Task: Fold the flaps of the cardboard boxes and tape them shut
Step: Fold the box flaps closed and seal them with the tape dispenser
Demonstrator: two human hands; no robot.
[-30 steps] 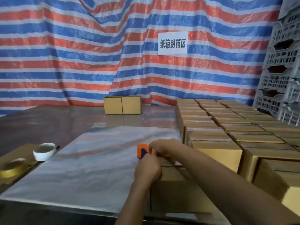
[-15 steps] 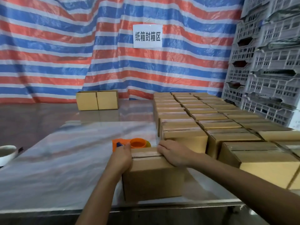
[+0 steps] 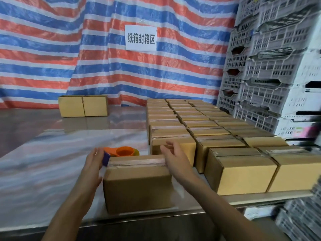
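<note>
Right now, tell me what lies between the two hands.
In the head view, the taped cardboard box lies between the left hand and the right hand; the orange tape dispenser sits just behind it.

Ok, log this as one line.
left hand: open, left of box | right hand: open, right of box | box: top taped | tape dispenser: behind box
</note>
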